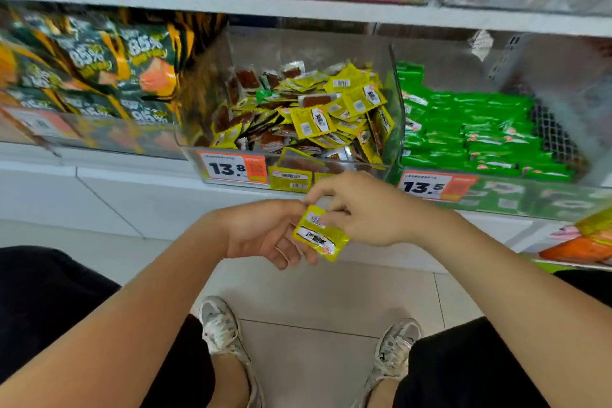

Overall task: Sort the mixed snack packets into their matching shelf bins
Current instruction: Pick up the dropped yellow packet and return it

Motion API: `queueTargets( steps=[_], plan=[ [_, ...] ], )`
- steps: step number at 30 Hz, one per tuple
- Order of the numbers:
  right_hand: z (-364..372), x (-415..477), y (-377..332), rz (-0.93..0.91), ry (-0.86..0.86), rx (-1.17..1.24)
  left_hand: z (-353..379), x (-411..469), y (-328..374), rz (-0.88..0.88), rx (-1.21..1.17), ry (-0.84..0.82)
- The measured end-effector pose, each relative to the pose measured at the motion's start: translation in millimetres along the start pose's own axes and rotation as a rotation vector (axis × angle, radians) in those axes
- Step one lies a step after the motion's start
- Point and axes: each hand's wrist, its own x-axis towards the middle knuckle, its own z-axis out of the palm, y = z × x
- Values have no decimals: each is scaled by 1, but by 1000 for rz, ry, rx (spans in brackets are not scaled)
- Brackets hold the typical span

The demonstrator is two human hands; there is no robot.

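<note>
A small yellow snack packet [320, 235] with a white label and a barcode sits between both my hands, below the shelf front. My left hand [265, 232] lies palm up under it, fingers loosely curled beneath the packet. My right hand [361, 209] pinches the packet's upper edge from the right. Straight above stands a clear bin [395, 103] heaped with matching yellow packets [331, 109] and a stray green one [265, 95]. To its right is a bin [513, 199] of green packets [473, 136].
Dark green and orange bags [99, 69] fill the bin at the left. Orange price tags [233, 168] front the bins. An upper shelf [298, 8] carries sausage-like snacks. Orange packs [579, 248] lie low at the right. My shoes [225, 331] stand on the tiled floor.
</note>
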Motion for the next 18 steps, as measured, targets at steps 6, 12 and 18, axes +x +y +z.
queueTargets(
  steps=[6,12,18],
  plan=[
    [-29,-17,-26,-40,377,229,10,-60,54,231,209,381],
    [-46,6,-46,6,730,58,-9,-67,96,458,765,954],
    [-81,56,-30,208,680,-419,-97,-32,123,148,848,1024]
  ],
)
